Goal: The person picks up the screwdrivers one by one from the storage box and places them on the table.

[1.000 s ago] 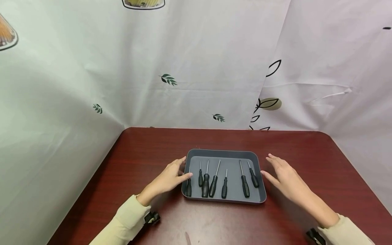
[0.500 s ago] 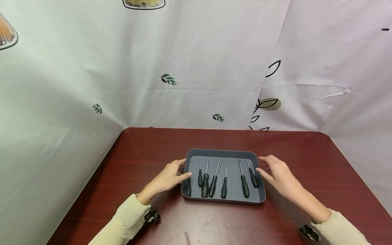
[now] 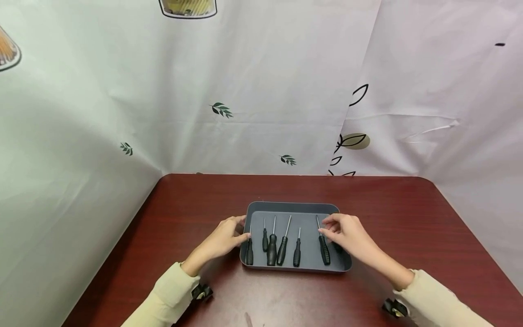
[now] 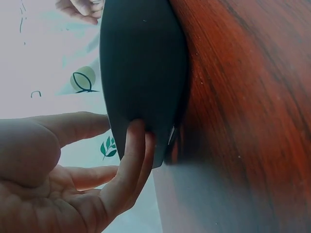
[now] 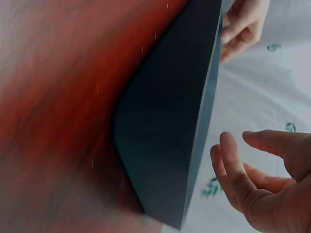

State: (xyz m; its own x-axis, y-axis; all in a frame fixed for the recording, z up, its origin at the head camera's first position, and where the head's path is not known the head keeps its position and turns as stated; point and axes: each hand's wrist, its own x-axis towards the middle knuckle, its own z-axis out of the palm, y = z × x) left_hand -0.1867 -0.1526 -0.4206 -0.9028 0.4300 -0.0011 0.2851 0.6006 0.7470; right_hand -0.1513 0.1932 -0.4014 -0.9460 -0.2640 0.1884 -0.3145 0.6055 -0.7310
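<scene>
A shallow grey tray point(image 3: 309, 255) sits on the table, holding several black-handled screwdrivers, such as one with a thick handle point(image 3: 271, 255) and one further right point(image 3: 324, 251). At the tray's left end, my left hand point(image 3: 224, 237) holds the side wall, thumb over the rim and fingers against the outside; the left wrist view shows those fingers point(image 4: 135, 150) on the dark wall. My right hand point(image 3: 350, 235) hovers over the tray's right end, partly hiding the rightmost screwdriver point(image 3: 337, 247). Its thumb and fingertips stand apart with nothing between them in the right wrist view.
The tray rests on a reddish-brown wooden table point(image 3: 196, 200) with rounded back corners. Behind and beside it hangs a white curtain point(image 3: 245, 68) with printed leaves. A small black device point(image 3: 395, 308) is strapped at the right wrist, another point(image 3: 202, 291) at the left.
My right hand has moved left, from beside the tray to above its right end, its fingers coming closer to the screwdrivers there. My left hand has stayed at the tray's left wall.
</scene>
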